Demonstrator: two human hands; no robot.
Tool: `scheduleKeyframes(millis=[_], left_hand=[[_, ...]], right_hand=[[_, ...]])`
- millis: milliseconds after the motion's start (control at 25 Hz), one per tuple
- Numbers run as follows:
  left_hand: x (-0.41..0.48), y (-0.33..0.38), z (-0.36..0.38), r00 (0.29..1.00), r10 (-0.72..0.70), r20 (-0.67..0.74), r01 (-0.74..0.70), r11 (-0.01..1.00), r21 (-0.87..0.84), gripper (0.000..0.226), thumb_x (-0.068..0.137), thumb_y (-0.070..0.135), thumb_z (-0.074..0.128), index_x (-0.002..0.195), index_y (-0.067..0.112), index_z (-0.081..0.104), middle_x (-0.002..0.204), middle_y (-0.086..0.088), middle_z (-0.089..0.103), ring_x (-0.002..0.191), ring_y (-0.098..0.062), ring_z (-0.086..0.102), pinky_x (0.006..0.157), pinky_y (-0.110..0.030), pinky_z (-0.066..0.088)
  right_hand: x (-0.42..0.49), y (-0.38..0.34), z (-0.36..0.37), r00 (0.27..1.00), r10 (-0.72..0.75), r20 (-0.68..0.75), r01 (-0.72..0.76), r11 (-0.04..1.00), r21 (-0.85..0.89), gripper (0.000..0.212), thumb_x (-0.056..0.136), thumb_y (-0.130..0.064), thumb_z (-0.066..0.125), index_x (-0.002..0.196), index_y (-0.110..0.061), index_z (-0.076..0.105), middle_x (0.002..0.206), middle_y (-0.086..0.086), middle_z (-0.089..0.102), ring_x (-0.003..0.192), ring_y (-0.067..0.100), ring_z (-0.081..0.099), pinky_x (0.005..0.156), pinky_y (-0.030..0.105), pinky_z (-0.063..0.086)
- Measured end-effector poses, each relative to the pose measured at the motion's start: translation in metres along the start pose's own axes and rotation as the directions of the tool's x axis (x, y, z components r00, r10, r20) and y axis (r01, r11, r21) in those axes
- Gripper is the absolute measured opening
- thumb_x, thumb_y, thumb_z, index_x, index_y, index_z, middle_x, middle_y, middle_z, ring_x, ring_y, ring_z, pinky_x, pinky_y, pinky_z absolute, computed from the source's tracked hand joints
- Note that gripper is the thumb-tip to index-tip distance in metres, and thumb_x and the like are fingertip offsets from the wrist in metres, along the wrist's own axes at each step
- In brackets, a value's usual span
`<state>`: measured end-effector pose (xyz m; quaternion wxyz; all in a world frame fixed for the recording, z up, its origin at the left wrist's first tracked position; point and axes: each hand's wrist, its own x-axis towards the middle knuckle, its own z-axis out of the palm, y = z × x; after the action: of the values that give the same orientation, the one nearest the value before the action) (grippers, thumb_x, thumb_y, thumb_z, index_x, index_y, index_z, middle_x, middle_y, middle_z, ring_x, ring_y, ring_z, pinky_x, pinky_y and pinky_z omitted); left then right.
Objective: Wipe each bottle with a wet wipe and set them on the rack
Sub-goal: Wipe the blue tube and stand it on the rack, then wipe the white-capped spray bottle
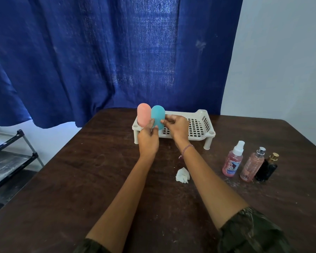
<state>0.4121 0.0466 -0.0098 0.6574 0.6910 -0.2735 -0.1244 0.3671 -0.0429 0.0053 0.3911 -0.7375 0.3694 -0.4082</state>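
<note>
teal bottle (158, 116) stood upright at the rack's (199, 129) left end, pinched between the curled fingers of my left hand (148, 141) and right hand (177, 127), just beside the pink bottle (143, 115). nearer me on the counter (80, 179) lay the crumpled wipe (182, 175); to the right stood a spray bottle (233, 162), a perfume bottle (252, 167) and a black bottle (266, 169).

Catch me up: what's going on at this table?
A person is putting bottles on the white rack. The left hand and right hand both hold the teal bottle upright at the rack's left end, right beside the pink bottle already there. The crumpled wipe lies on the table, in neither hand. The spray bottle, pink perfume bottle and black bottle wait on the table to the right.
</note>
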Motion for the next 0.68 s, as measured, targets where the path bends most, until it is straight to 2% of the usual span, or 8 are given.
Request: scheduleKeyframes(millis=[80, 160, 360, 480, 600, 680], left_hand=[[0.0, 0.0, 0.001, 1.0, -0.007, 0.002, 0.007, 1.0, 0.021, 0.038, 0.096, 0.018, 0.052, 0.135, 0.017, 0.051, 0.126, -0.003, 0.058, 0.072, 0.013, 0.046, 0.076, -0.004, 0.035], [0.0, 0.0, 0.001, 1.0, -0.009, 0.002, 0.009, 0.999, 0.035, 0.039, 0.096, 0.018, 0.052, 0.135, 0.017, 0.051, 0.125, -0.003, 0.059, 0.072, 0.011, 0.047, 0.071, -0.001, 0.035], [-0.003, 0.003, 0.0, 1.0, -0.001, -0.009, 0.001, 0.999, 0.046, 0.04, 0.095, 0.016, 0.053, 0.135, 0.017, 0.051, 0.13, -0.005, 0.058, 0.087, 0.004, 0.048, 0.078, -0.004, 0.033], [-0.004, 0.009, -0.002, 1.0, 0.004, -0.031, -0.002, 0.998, 0.064, 0.04, 0.095, 0.016, 0.054, 0.135, 0.018, 0.05, 0.131, -0.006, 0.058, 0.096, 0.0, 0.049, 0.08, -0.009, 0.037], [-0.005, 0.014, -0.001, 0.998, 0.034, -0.045, -0.03, 0.995, 0.1, 0.043, 0.095, 0.016, 0.054, 0.137, 0.017, 0.048, 0.131, -0.009, 0.058, 0.092, -0.001, 0.048, 0.076, -0.003, 0.037], [-0.008, 0.017, 0.0, 0.997, 0.062, -0.048, -0.057, 0.992, 0.114, 0.044, 0.095, 0.015, 0.053, 0.139, 0.015, 0.046, 0.132, -0.01, 0.057, 0.093, -0.002, 0.048, 0.069, 0.005, 0.031]], right_hand=[[-0.001, 0.0, 0.0, 1.0, 0.009, -0.005, -0.008, 1.0, 0.009, 0.037, 0.081, -0.018, 0.07, 0.116, -0.008, 0.063, 0.113, 0.005, 0.068, 0.099, 0.013, 0.065, 0.082, 0.017, 0.048], [-0.001, 0.001, 0.001, 1.0, 0.018, -0.003, -0.018, 1.0, 0.002, 0.037, 0.082, -0.017, 0.069, 0.117, -0.007, 0.063, 0.114, 0.005, 0.068, 0.098, 0.013, 0.065, 0.083, 0.018, 0.048], [-0.005, 0.0, 0.001, 0.999, 0.038, 0.015, -0.038, 0.999, 0.005, 0.039, 0.082, -0.012, 0.068, 0.12, -0.006, 0.061, 0.116, 0.007, 0.066, 0.1, 0.013, 0.065, 0.075, 0.011, 0.045], [-0.008, -0.003, -0.001, 0.999, 0.047, 0.009, -0.048, 0.999, 0.02, 0.043, 0.082, -0.012, 0.069, 0.123, -0.005, 0.058, 0.119, 0.008, 0.064, 0.104, 0.015, 0.063, 0.087, 0.021, 0.049], [-0.014, -0.008, -0.007, 0.999, 0.029, -0.035, -0.029, 1.0, 0.012, 0.046, 0.082, -0.014, 0.069, 0.126, -0.007, 0.056, 0.123, 0.007, 0.062, 0.108, 0.016, 0.06, 0.089, 0.022, 0.046], [-0.02, -0.01, -0.012, 0.997, 0.009, -0.071, -0.009, 1.0, 0.006, 0.045, 0.083, -0.017, 0.068, 0.126, -0.008, 0.055, 0.124, 0.006, 0.061, 0.111, 0.015, 0.058, 0.09, 0.021, 0.045]])
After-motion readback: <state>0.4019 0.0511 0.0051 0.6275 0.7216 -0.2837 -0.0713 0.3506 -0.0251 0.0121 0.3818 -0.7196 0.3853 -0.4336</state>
